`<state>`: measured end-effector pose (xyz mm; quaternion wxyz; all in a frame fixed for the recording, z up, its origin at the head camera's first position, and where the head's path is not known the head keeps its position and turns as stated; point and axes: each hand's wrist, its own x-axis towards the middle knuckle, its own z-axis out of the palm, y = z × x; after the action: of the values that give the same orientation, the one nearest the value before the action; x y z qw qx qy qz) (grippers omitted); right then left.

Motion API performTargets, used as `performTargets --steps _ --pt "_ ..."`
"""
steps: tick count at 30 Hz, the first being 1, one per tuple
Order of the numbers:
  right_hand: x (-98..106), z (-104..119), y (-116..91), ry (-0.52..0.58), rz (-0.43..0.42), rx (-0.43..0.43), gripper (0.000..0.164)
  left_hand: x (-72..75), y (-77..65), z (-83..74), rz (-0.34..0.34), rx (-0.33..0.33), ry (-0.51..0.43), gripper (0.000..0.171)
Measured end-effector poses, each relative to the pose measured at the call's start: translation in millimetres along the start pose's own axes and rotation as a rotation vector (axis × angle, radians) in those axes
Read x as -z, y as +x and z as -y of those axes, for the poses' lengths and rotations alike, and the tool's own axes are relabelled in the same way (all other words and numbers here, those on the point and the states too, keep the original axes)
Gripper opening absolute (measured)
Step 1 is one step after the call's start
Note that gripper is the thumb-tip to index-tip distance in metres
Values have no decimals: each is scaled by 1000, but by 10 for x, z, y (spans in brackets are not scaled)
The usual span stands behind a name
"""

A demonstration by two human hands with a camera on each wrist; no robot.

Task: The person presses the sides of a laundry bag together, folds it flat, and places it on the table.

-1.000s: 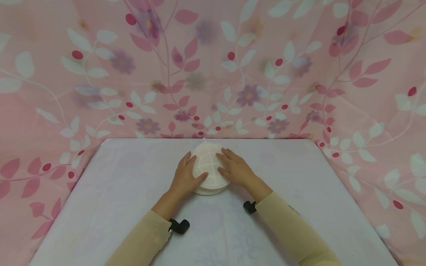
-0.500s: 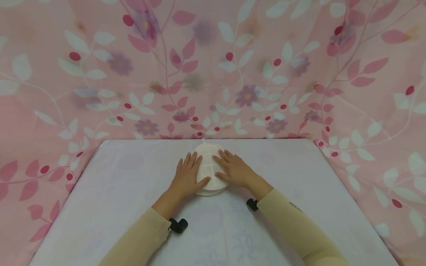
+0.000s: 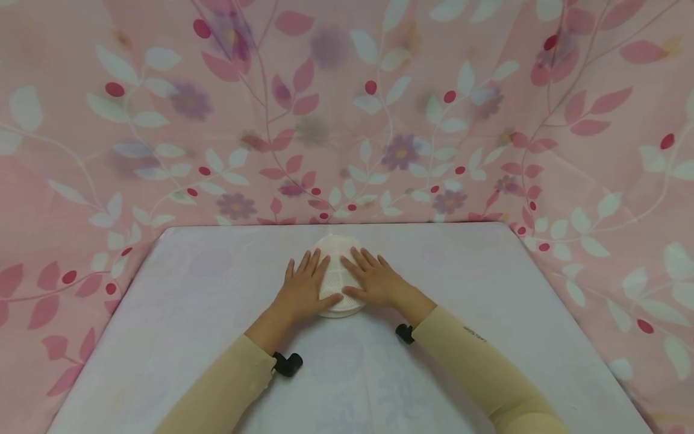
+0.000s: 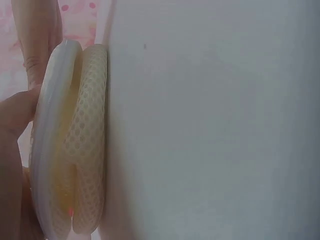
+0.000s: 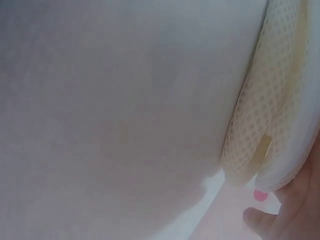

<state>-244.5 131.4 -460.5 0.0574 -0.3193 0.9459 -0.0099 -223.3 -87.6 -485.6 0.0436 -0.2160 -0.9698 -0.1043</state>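
A round, off-white mesh laundry bag (image 3: 335,278) lies on the table near its far edge. From the side in the left wrist view, the bag (image 4: 90,115) shows honeycomb mesh, a smooth pale rim and a gap between its two layers. My left hand (image 3: 303,289) rests on its left side, fingers spread, thumb toward the front. On its right side rests my right hand (image 3: 378,284), fingers straight and fanned. The thumbs nearly meet over the bag. In the right wrist view, the right hand's fingers (image 5: 297,207) are partly hidden behind the bag's edge.
A white-covered table (image 3: 461,271) extends around the bag on every side. Pink cloth with leaves and flowers (image 3: 347,120) hangs behind it and along both sides. Black wrist devices (image 3: 288,364) stick out from both cuffs.
My left fingers have straightened and spread over the bag. My right hand has shifted left and inward, bringing the thumbs closer. The bag looks flatter, and its top loop shows less.
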Motion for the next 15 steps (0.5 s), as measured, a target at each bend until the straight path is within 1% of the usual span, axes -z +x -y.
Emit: performTargets --steps 6,13,15 --pt "-4 42 0 -8 58 -29 75 -10 -6 11 105 17 -3 97" --pt "-72 52 38 -41 106 -54 76 -5 -4 13 166 14 12 98" --pt "-103 49 48 -46 114 -55 76 -4 -5 9 194 20 24 98"
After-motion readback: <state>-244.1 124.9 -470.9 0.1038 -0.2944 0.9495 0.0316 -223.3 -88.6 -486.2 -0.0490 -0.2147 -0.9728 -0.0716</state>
